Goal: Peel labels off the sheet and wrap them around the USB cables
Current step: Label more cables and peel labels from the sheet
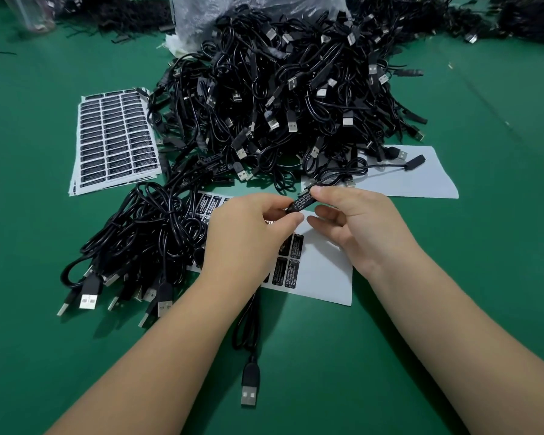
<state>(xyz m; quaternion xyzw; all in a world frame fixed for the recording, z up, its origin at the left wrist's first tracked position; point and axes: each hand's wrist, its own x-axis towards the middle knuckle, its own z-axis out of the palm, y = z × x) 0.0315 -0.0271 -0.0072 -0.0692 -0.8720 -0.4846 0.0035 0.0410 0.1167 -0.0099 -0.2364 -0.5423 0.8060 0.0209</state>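
A labelled cable section [302,202] was pinched above the partly used label sheet [324,271] by fingers of the left hand [248,233] and right hand [355,221], beside heaped USB cables [296,89] on the green surface [453,277].

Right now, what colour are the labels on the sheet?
Black with white print, on the white label sheet; clearest in the head view.

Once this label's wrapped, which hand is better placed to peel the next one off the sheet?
Right, probably. The right hand has loose lower fingers above the white backing sheet, near the remaining black rectangular labels. The left hand covers its side of the sheet and pinches the black labelled controller.
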